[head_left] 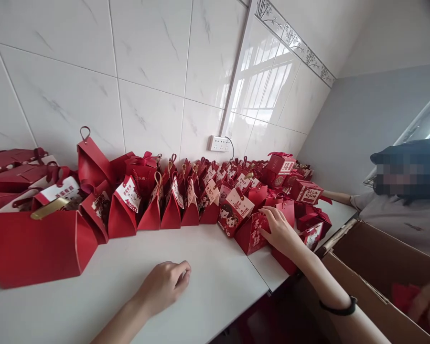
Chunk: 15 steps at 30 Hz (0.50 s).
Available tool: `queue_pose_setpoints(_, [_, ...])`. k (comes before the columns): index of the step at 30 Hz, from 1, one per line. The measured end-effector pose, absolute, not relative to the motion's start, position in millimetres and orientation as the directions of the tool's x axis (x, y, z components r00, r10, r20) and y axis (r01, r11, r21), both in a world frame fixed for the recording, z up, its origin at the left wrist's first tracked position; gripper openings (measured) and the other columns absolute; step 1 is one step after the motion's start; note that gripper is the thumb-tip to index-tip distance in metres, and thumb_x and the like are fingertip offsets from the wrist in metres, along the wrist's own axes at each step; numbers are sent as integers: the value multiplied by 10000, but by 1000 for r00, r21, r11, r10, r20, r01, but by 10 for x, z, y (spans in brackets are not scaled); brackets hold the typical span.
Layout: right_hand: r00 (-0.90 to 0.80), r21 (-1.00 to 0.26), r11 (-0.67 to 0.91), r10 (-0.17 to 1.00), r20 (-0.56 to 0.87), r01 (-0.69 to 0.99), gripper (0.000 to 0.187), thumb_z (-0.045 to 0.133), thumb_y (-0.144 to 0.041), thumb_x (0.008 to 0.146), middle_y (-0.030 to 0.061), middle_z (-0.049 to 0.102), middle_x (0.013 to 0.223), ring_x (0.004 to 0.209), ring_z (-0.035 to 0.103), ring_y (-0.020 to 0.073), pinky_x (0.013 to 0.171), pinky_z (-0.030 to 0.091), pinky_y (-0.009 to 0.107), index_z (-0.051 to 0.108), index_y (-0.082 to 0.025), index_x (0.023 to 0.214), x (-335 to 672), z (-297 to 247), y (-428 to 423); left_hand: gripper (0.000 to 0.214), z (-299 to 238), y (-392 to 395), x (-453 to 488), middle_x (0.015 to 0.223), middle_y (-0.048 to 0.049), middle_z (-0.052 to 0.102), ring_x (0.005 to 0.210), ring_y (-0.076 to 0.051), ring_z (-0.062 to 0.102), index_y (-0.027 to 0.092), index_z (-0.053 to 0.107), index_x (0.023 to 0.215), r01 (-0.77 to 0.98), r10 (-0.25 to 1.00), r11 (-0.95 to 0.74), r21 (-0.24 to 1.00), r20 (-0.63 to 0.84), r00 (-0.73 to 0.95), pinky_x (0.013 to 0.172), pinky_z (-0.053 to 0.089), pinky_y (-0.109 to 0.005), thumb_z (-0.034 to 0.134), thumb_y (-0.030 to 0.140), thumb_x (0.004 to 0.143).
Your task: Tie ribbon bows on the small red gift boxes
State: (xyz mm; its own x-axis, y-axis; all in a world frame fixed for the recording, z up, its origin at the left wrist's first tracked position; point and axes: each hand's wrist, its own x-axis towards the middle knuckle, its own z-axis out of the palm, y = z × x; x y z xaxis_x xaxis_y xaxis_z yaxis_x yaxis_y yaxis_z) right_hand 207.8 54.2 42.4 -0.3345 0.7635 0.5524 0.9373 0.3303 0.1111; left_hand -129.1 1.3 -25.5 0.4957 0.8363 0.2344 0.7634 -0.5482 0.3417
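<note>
A red gift box (255, 233) with white lettering sits at the right part of the table, leaning among other boxes. My right hand (280, 234) is on it, fingers over its top and thumb against the lettered side. Just left of it stands a box (234, 210) printed with cartoon figures and white panels. My left hand (166, 285), loosely curled with nothing visible in it, is over the white table (215, 267), apart from the boxes. A row of red triangular gift boxes (123, 217) with white tags and loop handles runs along the table behind it.
A larger red box (43, 248) stands at the left front. A power strip (220, 143) is on the tiled wall. Boxes pile up at the back right. Beyond the table's right edge, a person (408, 210) is beside an open cardboard box (383, 258), a hand near something red.
</note>
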Motion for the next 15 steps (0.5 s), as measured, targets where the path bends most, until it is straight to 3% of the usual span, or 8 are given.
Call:
queue_pose_setpoints(6, [-282,208,195,763,582,959,337,487,-117,794,146,545,1166,1087,536,283,808,551,386,448,-161,1126,2022,373,580,238,-315,24,-1307,495,38,550,467,-132,504,207,554,733,742,790,-607,283,311,528,493,402,-222,350,181,853])
queue_pose_setpoints(11, [-315,277,165,663,679,946,287,427,-185,853,197,531,1177,1056,551,333,743,546,440,467,-121,1130,1866,395,456,202,-334,7,-1249,449,50,535,399,-113,475,198,539,693,673,649,-713,199,550,526,473,392,-226,393,121,809])
queue_pose_setpoints(13, [-343,254,235,535,772,938,329,396,-272,891,213,494,1235,1119,510,371,792,517,497,461,-112,1171,1656,334,395,192,-232,7,-1279,452,48,521,377,-105,442,195,513,684,646,518,-757,98,694,501,459,376,-237,388,100,793])
queue_pose_setpoints(15, [-393,171,467,431,812,867,340,404,-328,908,188,523,1184,1081,545,316,868,500,460,470,-117,1166,1386,206,341,146,-59,9,-1429,505,36,533,433,-113,470,194,502,738,635,340,-772,-38,819,462,467,375,-249,409,88,777])
